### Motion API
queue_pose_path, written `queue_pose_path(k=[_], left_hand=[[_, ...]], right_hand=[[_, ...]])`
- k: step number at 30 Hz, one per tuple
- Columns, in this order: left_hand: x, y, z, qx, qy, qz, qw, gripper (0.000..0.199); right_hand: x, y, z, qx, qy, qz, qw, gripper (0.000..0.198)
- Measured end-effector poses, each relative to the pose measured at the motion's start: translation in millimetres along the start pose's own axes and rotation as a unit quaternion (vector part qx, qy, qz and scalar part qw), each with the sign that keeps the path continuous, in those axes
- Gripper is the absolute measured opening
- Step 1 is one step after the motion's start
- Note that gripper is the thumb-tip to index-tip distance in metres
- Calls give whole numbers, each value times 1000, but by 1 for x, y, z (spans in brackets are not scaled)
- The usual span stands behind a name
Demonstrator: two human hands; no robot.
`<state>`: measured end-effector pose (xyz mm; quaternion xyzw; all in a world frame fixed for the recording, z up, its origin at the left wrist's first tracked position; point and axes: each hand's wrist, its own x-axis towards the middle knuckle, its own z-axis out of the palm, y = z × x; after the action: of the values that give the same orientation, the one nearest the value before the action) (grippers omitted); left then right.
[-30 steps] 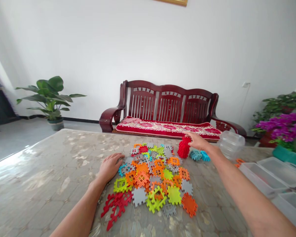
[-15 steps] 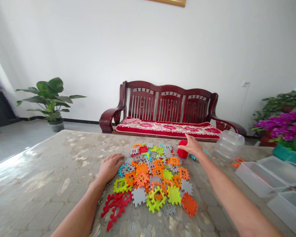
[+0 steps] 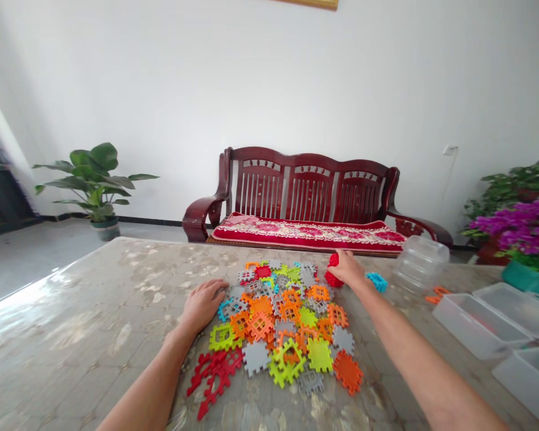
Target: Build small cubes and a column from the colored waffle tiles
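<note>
A loose pile of toothed plastic building tiles (image 3: 260, 305), in orange, grey, lime green, red and blue, is spread over the middle of the table. My left hand (image 3: 204, 302) lies flat at the pile's left edge, fingers stretched out and holding nothing. At the far right of the pile, my right hand (image 3: 348, 269) is closed round a red toothed block (image 3: 333, 275), which its fingers partly hide. Just right of that hand is a blue toothed piece (image 3: 377, 281). Red triangular tiles (image 3: 215, 374) lie at the near left of the pile.
Clear plastic boxes (image 3: 476, 323) stand at the table's right, with a stack of clear containers (image 3: 422, 263) behind them. Small orange pieces (image 3: 437, 294) lie between. A wooden bench (image 3: 291, 191) is beyond the table (image 3: 117, 311); purple flowers (image 3: 521, 227) are at the right.
My right hand has closed further round the red block and shifted slightly, showing more of the blue piece beside it. My left hand stays in place; the view has shifted a little.
</note>
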<state>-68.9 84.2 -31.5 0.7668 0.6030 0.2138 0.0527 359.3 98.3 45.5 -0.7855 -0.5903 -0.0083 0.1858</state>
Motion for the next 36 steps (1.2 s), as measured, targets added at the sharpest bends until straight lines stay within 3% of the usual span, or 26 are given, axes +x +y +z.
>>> queue_pose_path(k=[5, 9, 11, 15, 19, 25, 30, 36], left_hand=[[0, 0, 0, -3, 1, -3, 1000, 37], [0, 2, -1, -3, 6, -8, 1000, 37], [0, 3, -1, -5, 11, -11, 1000, 36], [-1, 4, -1, -9, 10, -10, 1000, 36], [-1, 3, -2, -7, 2, -10, 1000, 37], [0, 3, -1, -11, 5, -10, 1000, 37], [0, 4, -3, -7, 2, -15, 1000, 37], [0, 4, -3, -7, -1, -10, 1000, 38]], right_hand=[[-3, 6, -6, 21, 46, -27, 998, 70], [-19, 6, -12, 99, 141, -88, 981, 53], [-35, 5, -8, 160, 148, -119, 969, 44], [-73, -3, 10, 229, 77, -140, 960, 34], [-101, -18, 23, 205, -11, -208, 956, 34], [-112, -29, 12, 161, -129, -258, 944, 52], [-116, -26, 9, 130, -181, -256, 941, 67], [-117, -29, 24, 154, -156, -217, 951, 58]])
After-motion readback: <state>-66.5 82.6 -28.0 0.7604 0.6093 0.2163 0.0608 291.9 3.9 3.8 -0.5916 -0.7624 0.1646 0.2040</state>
